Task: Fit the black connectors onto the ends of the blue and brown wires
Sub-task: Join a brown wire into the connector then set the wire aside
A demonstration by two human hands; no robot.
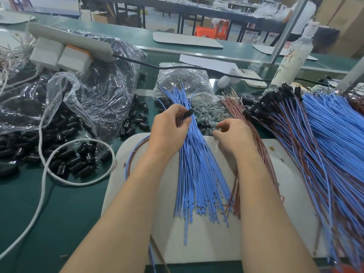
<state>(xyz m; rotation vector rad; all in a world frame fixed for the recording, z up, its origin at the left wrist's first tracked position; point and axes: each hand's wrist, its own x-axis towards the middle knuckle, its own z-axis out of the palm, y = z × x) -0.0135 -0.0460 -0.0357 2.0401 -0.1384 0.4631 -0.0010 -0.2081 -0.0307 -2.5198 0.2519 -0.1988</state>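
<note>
Pinching one black connector [188,113] between thumb and forefinger, the left hand [169,133] was positioned over the upper part of the blue wires [197,174], at the centre of the frame. The right hand [233,136] lay just right of that bundle, fingers curled downward and thumb and forefinger drawn close together. Whether they gripped anything could not be determined. Its fingertips were at the edge of a heap of small clear bulbs [208,113].

The blue wires were fanned out on a white board [206,243], which rested on the green worktop [69,213]. Their cut ends pointed towards the bottom of the frame. The brown wires [235,201] lay beside them on the right, partly hidden under the right forearm.

Loose black connectors [69,160] were scattered across the left of the frame, some beneath a crumpled clear plastic bag [92,91]. A white cable [45,172] looped over them. At the right edge, a thick pile of finished wires [315,150], with black connectors already fitted, covered the worktop. A power strip [69,38] occupied the upper left. A phone [254,77] lay in the upper right, with a white bottle [293,56] standing beside it.
</note>
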